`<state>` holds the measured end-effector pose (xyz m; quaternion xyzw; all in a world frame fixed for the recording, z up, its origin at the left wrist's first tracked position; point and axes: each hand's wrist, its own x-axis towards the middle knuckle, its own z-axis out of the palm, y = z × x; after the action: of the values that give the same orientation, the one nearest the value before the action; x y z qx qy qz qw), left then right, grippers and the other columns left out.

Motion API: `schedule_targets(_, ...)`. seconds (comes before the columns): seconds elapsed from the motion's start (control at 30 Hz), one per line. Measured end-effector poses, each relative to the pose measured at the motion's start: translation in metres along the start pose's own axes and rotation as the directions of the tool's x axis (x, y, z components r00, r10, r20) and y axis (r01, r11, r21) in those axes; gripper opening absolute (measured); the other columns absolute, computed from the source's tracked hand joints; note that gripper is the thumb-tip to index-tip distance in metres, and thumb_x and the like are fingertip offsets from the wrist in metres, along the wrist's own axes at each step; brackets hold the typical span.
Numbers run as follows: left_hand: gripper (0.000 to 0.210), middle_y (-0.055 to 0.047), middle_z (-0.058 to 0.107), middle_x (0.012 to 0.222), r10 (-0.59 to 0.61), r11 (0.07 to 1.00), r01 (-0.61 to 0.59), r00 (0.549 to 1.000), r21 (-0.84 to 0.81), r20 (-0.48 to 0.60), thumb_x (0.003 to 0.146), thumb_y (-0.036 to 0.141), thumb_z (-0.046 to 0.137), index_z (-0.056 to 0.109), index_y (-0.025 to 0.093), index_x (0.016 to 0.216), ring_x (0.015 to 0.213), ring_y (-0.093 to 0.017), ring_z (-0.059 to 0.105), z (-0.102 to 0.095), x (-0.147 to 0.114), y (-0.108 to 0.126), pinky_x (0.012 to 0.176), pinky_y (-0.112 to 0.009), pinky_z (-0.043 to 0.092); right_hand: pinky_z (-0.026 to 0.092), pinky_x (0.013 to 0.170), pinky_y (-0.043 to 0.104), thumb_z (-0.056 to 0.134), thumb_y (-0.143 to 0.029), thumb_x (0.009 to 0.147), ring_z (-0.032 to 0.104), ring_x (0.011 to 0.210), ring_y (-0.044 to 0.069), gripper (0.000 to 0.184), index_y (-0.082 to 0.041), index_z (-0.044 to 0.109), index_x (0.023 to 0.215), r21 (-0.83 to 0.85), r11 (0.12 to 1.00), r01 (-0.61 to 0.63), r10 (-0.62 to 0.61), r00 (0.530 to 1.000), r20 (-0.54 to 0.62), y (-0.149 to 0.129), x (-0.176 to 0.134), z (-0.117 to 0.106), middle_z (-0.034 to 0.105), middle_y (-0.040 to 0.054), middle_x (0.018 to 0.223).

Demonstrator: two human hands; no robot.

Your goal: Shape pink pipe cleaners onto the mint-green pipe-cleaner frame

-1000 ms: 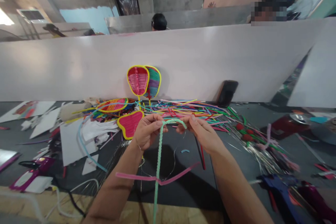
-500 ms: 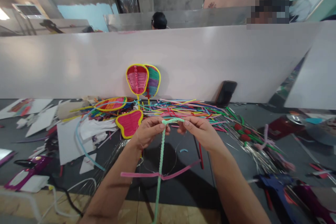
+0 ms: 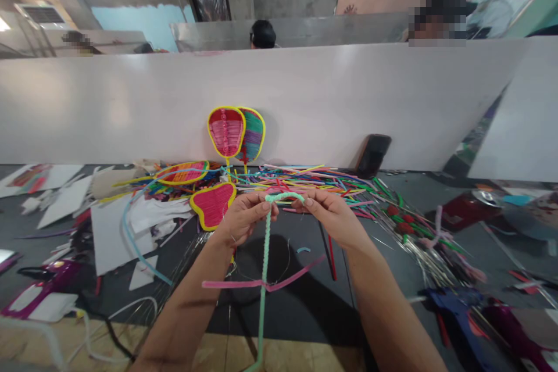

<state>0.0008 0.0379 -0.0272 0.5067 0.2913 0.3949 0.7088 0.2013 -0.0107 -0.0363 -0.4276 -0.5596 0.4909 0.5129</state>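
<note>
Plainly, the twisted mint-green fuzzy craft stem was held by both hands at its bent top: the left hand pinched the corner, and the right hand pinched the tip of the short arch that ran sideways between them. Its long axis dropped from that corner toward the wearer, so the left hand was nearer the length. A slim pink fuzzy stem crossed it lower down, over the dark surface. Both forearms reached forward and inward, thumbs pointing toward each other
</note>
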Motion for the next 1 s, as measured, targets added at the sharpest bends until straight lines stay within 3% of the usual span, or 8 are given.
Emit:
schedule_targets(0.33,0.025,-0.004,0.066,0.066,0.036,0.999,-0.036,0.999,-0.007,0.027,0.065,0.035,0.075,0.065,0.012,0.069,0.06,-0.011,0.058,-0.001,0.0,-0.004,0.06,-0.022,0.044,0.048,0.076,0.034,0.055,-0.045,0.084,0.061,0.076,0.018,0.031,-0.016,0.065,0.081,-0.066,0.996,0.059,-0.062,0.997,-0.047,-0.002,0.001,0.002,0.067,0.0047,0.078)
schedule_targets(0.43,0.024,-0.003,0.065,0.066,0.012,0.999,-0.01,1.0,-0.053,0.024,0.066,0.034,0.075,0.065,0.012,0.069,0.059,-0.011,0.058,0.001,0.0,-0.003,0.06,-0.022,0.045,0.047,0.085,0.037,0.052,-0.042,0.086,0.062,0.091,0.02,0.029,-0.018,0.066,0.096,-0.097,0.992,0.078,-0.084,0.995,-0.054,-0.003,0.001,0.002,0.069,0.0064,0.094)
schedule_targets(0.5,0.023,-0.002,0.065,0.065,-0.017,0.996,0.02,0.999,-0.092,0.029,0.066,0.033,0.075,0.064,0.013,0.07,0.059,-0.011,0.059,0.004,-0.001,-0.005,0.06,-0.021,0.046,0.044,0.092,0.038,0.049,-0.04,0.089,0.059,0.103,0.021,0.032,-0.022,0.061,0.111,-0.171,0.976,0.133,-0.154,0.981,-0.12,-0.005,-0.001,0.003,0.066,0.0068,0.109)
schedule_targets(0.6,0.023,-0.002,0.065,0.065,-0.066,0.99,0.072,0.996,-0.123,0.056,0.066,0.031,0.076,0.062,0.013,0.07,0.059,-0.01,0.059,0.01,-0.001,-0.009,0.06,-0.021,0.046,0.04,0.097,0.039,0.048,-0.034,0.09,0.054,0.112,0.021,0.031,-0.027,0.058,0.118,-0.406,0.88,0.245,-0.337,0.926,-0.172,-0.011,-0.005,0.007,0.063,0.006,0.118)
schedule_targets(0.73,0.023,-0.002,0.064,0.064,-0.079,0.989,0.088,0.994,-0.122,0.078,0.067,0.03,0.075,0.062,0.012,0.07,0.059,-0.009,0.058,0.018,-0.001,-0.015,0.059,-0.02,0.046,0.04,0.095,0.039,0.053,-0.024,0.087,0.055,0.104,0.021,0.021,-0.028,0.066,0.104,-0.622,0.678,0.392,-0.521,0.853,-0.03,-0.017,-0.008,0.014,0.068,0.0036,0.106)
schedule_targets(0.83,0.023,-0.001,0.063,0.064,-0.063,0.99,0.075,0.993,-0.122,0.096,0.067,0.03,0.076,0.062,0.012,0.071,0.059,-0.009,0.057,0.021,-0.001,-0.017,0.059,-0.02,0.045,0.041,0.091,0.04,0.056,-0.02,0.086,0.056,0.096,0.02,0.015,-0.026,0.068,0.093,-0.678,0.606,0.416,-0.568,0.823,-0.002,-0.017,-0.007,0.017,0.071,0.0022,0.095)
schedule_targets(1.0,0.022,-0.001,0.06,0.067,-0.035,0.993,0.048,0.992,-0.11,0.119,0.071,0.032,0.072,0.063,0.012,0.074,0.063,-0.01,0.057,0.022,-0.002,-0.018,0.061,-0.021,0.046,0.04,0.086,0.04,0.051,-0.017,0.087,0.054,0.093,0.021,0.016,-0.025,0.065,0.091,-0.732,0.558,0.391,-0.562,0.827,0.013,-0.014,-0.005,0.017,0.07,0.0021,0.087)
